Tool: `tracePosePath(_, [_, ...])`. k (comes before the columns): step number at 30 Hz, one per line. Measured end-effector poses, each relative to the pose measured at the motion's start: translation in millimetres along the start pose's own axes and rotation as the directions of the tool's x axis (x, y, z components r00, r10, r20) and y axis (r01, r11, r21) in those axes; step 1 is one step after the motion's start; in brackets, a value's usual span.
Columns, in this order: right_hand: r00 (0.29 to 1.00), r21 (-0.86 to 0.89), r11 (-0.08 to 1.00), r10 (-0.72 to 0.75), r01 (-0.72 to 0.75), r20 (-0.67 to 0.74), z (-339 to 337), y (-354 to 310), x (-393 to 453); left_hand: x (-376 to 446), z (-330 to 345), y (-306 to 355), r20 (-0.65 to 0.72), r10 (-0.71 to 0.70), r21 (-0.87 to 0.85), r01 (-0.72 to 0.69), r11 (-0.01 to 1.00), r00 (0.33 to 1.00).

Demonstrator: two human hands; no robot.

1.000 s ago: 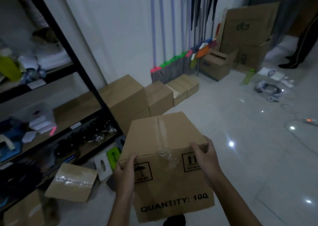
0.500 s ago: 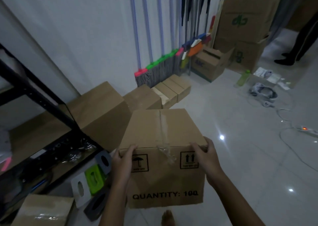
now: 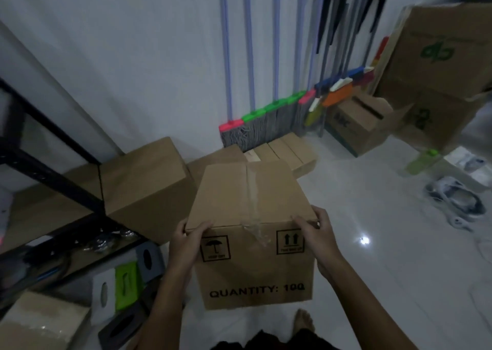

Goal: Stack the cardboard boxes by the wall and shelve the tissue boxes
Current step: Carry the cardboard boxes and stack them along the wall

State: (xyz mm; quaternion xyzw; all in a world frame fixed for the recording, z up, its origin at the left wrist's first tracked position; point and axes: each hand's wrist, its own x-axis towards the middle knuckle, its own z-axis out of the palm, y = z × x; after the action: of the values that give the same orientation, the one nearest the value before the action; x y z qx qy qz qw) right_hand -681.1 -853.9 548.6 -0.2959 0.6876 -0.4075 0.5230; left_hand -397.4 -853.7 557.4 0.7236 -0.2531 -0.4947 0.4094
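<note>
I carry a taped cardboard box (image 3: pixel 247 200) printed "QUANTITY: 100" in front of me. My left hand (image 3: pixel 187 245) grips its near left top corner and my right hand (image 3: pixel 315 232) grips the near right top corner. Against the wall stands a large cardboard box (image 3: pixel 143 184), with a smaller cardboard box (image 3: pixel 213 160) and a row of low boxes (image 3: pixel 290 150) behind the carried one. Several tissue boxes lie on the floor at lower left: a white one (image 3: pixel 102 293), a green one (image 3: pixel 126 283), a grey one (image 3: pixel 149 260) and a dark one (image 3: pixel 125 328).
A black metal shelf rack (image 3: pixel 50 173) stands at left. Mops (image 3: pixel 266 118) lean on the wall. More cardboard boxes (image 3: pixel 436 78) stand at back right. Another taped box (image 3: pixel 42 323) lies at bottom left. Cables and white items (image 3: pixel 455 203) lie on the shiny floor at right. My foot (image 3: pixel 302 320) shows below.
My view has swung right and nearer to the wall; the shelf rack slid toward the left edge. The carried box has come closer to the boxes by the wall, both hands holding as before.
</note>
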Motion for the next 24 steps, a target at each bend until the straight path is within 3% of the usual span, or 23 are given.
tracePosePath(5, [0.99,-0.021,1.0,0.019,-0.016,0.142,-4.4,-29.6,72.8,33.6,35.7,12.9,-0.035,-0.039,0.005,0.039,0.999,0.999])
tracePosePath(9, [0.985,-0.079,0.996,0.043,-0.03,0.166,22.9,-46.9,128.5,74.8,50.8,29.2,-0.076,-0.107,0.012,0.108,0.994,0.991])
tracePosePath(17, [0.996,-0.08,0.995,0.065,-0.06,0.065,89.2,-86.2,216.8,211.7,64.6,71.7,0.031,-0.148,-0.005,0.148,0.989,0.988])
tracePosePath(24, [0.996,-0.068,0.994,0.089,-0.089,-0.007,147.3,-105.7,278.1,345.0,73.1,115.4,0.12,-0.145,0.163,0.124,0.979,0.982])
